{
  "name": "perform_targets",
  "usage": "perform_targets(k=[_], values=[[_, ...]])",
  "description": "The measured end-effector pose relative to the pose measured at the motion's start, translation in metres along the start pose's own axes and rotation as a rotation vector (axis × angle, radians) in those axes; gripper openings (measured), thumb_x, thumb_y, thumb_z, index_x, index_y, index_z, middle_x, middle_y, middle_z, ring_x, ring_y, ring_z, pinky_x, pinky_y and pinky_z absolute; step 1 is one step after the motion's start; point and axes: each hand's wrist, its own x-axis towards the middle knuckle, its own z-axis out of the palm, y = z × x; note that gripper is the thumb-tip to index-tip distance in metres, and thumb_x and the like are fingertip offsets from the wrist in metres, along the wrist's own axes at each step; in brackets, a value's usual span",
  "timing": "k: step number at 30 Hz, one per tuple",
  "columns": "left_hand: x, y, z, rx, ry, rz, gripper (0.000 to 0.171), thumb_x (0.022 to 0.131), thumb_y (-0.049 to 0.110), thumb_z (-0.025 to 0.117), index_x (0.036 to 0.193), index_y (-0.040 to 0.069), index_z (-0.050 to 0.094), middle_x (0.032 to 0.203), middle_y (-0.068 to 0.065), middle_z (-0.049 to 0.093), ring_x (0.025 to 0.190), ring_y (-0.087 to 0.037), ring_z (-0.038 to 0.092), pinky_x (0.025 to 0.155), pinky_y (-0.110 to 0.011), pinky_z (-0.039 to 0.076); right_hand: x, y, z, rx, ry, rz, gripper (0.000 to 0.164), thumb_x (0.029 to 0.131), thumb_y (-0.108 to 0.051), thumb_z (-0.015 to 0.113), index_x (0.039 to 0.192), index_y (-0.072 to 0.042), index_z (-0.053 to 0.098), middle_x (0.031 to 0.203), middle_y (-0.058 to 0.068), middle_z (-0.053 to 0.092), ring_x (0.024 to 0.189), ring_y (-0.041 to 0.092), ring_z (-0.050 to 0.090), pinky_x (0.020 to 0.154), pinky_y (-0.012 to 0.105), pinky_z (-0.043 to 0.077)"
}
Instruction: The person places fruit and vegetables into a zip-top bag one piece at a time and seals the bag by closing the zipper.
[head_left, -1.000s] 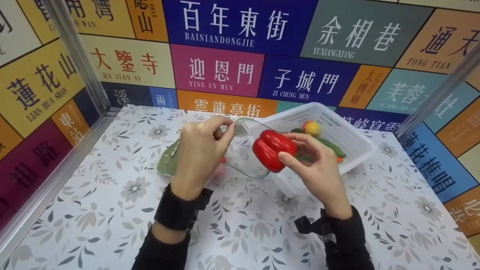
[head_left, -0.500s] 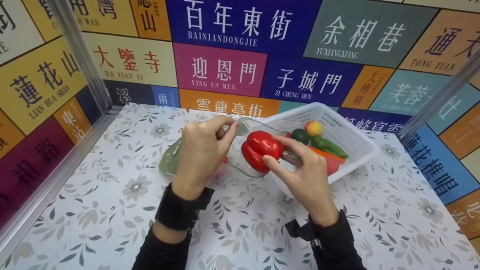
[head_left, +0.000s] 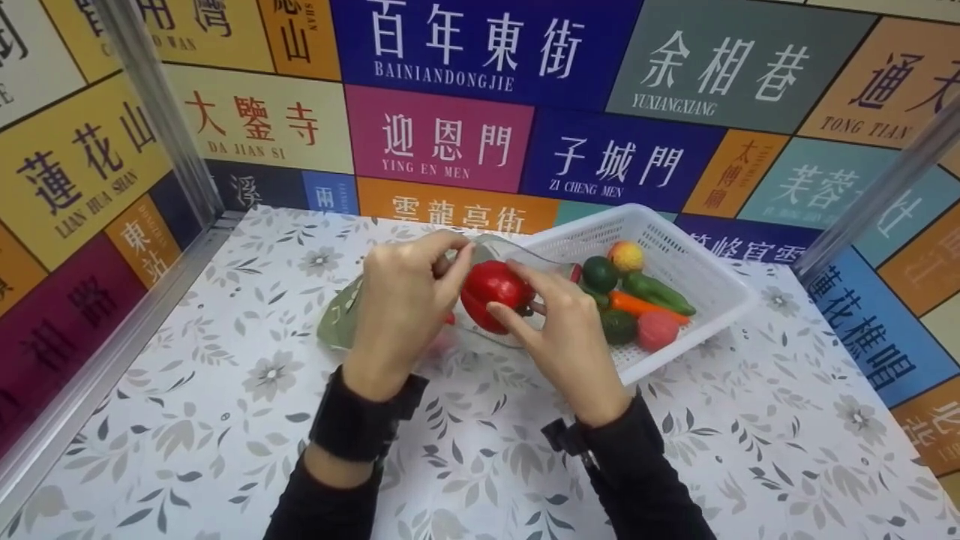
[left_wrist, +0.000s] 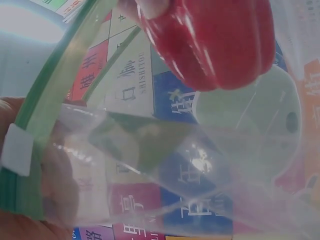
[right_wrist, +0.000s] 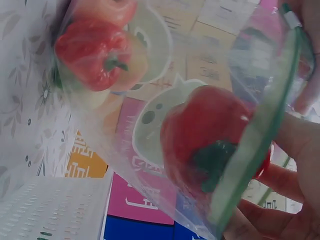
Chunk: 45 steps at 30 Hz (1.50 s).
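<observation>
My left hand (head_left: 409, 300) pinches the edge of a clear zip bag (head_left: 337, 322) with pale green print, holding its mouth apart. In the left wrist view a white slider (left_wrist: 18, 150) sits on the bag's green zip strip near that hand. My right hand (head_left: 566, 322) grips a red bell pepper (head_left: 491, 292) between thumb and fingers at the bag's mouth. In the right wrist view this pepper (right_wrist: 205, 135) shows through the film, its green stem end near the zip strip (right_wrist: 260, 135). Deeper in the bag lies another red bell pepper (right_wrist: 95, 57) beside pinkish round pieces.
A white perforated basket (head_left: 682, 351) stands to the right, behind my right hand. It holds a carrot (head_left: 637, 305), a long green vegetable (head_left: 658, 292), a dark green round piece (head_left: 600, 274), a pink round piece (head_left: 658, 330) and a yellow-red fruit (head_left: 626, 256). Sign-printed panels rise behind the table.
My right hand has carried the red bell pepper leftward from beside the basket to the bag's mouth, uncovering more of the basket's contents. My left hand has stayed nearly still on the bag.
</observation>
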Motion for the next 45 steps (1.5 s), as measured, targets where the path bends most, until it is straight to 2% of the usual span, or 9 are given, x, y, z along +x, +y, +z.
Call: perform_targets(k=[3, 5, 10, 15, 21, 27, 32, 39, 45], values=[[0.000, -0.001, 0.000, 0.000, 0.001, 0.008, 0.014, 0.095, 0.018, 0.069, 0.097, 0.009, 0.079, 0.061, -0.003, 0.066, 0.044, -0.010, 0.049, 0.045, -0.019, 0.042, 0.007, -0.001, 0.007, -0.037, 0.001, -0.029, 0.053, 0.088, -0.039, 0.075, 0.135, -0.016, 0.064, 0.113, 0.008, 0.072, 0.095, 0.021, 0.067, 0.083, 0.034, 0.059], [0.000, -0.002, 0.000, 0.001, 0.012, 0.015, 0.014, 0.095, 0.018, 0.069, 0.096, 0.009, 0.079, 0.058, -0.003, 0.064, 0.044, -0.010, 0.048, 0.044, -0.019, 0.039, 0.011, 0.000, 0.011, -0.042, 0.011, -0.055, 0.052, 0.089, -0.038, 0.074, 0.134, -0.015, 0.065, 0.115, 0.008, 0.072, 0.096, 0.023, 0.067, 0.085, 0.035, 0.057], [0.000, -0.005, 0.000, -0.003, 0.052, 0.019, 0.014, 0.095, 0.017, 0.069, 0.095, 0.008, 0.079, 0.054, -0.003, 0.059, 0.044, -0.011, 0.045, 0.044, -0.021, 0.033, 0.010, 0.002, 0.014, -0.023, 0.031, -0.116, 0.054, 0.088, -0.036, 0.076, 0.136, -0.013, 0.063, 0.133, 0.005, 0.067, 0.115, 0.025, 0.066, 0.100, 0.040, 0.054], [0.000, -0.006, -0.001, 0.014, 0.065, 0.018, 0.014, 0.095, 0.017, 0.069, 0.097, 0.009, 0.080, 0.056, -0.003, 0.061, 0.045, -0.011, 0.049, 0.045, -0.020, 0.036, 0.006, 0.001, 0.011, -0.023, 0.022, -0.141, 0.062, 0.084, -0.036, 0.081, 0.138, -0.014, 0.061, 0.136, 0.004, 0.064, 0.121, 0.023, 0.062, 0.103, 0.039, 0.052], [-0.001, -0.005, -0.001, 0.015, 0.050, -0.005, 0.014, 0.094, 0.018, 0.071, 0.100, 0.008, 0.080, 0.058, -0.004, 0.063, 0.046, -0.011, 0.052, 0.046, -0.019, 0.042, -0.002, 0.003, 0.005, 0.004, -0.009, -0.158, 0.061, 0.081, -0.034, 0.084, 0.135, -0.013, 0.063, 0.131, 0.004, 0.064, 0.117, 0.020, 0.063, 0.100, 0.036, 0.054], [0.000, -0.005, -0.002, 0.029, 0.043, -0.010, 0.016, 0.093, 0.019, 0.072, 0.102, 0.009, 0.080, 0.057, -0.004, 0.063, 0.047, -0.012, 0.053, 0.047, -0.019, 0.042, -0.010, 0.004, -0.002, 0.070, -0.055, -0.133, 0.057, 0.082, -0.035, 0.082, 0.133, -0.017, 0.064, 0.125, 0.001, 0.063, 0.112, 0.016, 0.063, 0.093, 0.031, 0.057], [0.000, -0.003, -0.002, 0.033, 0.039, -0.013, 0.016, 0.094, 0.020, 0.071, 0.102, 0.009, 0.080, 0.057, -0.004, 0.062, 0.047, -0.012, 0.051, 0.047, -0.020, 0.042, -0.015, 0.002, -0.014, 0.127, -0.078, -0.073, 0.049, 0.083, -0.036, 0.082, 0.127, -0.022, 0.065, 0.119, -0.003, 0.062, 0.104, 0.007, 0.066, 0.086, 0.027, 0.059], [0.000, -0.005, -0.002, 0.026, 0.054, -0.003, 0.014, 0.094, 0.019, 0.070, 0.100, 0.010, 0.080, 0.054, -0.003, 0.058, 0.046, -0.011, 0.047, 0.045, -0.021, 0.036, -0.010, 0.007, -0.033, 0.149, -0.038, -0.060, 0.040, 0.082, -0.042, 0.082, 0.110, -0.017, 0.069, 0.104, -0.002, 0.066, 0.093, 0.008, 0.067, 0.078, 0.026, 0.060], [0.000, -0.004, -0.002, 0.003, 0.057, -0.013, 0.014, 0.095, 0.018, 0.069, 0.099, 0.010, 0.080, 0.052, -0.002, 0.054, 0.045, -0.011, 0.044, 0.045, -0.023, 0.033, 0.004, 0.026, -0.050, 0.148, -0.014, -0.015, 0.036, 0.085, -0.039, 0.079, 0.109, -0.014, 0.069, 0.099, 0.001, 0.070, 0.087, 0.008, 0.068, 0.075, 0.022, 0.060]])
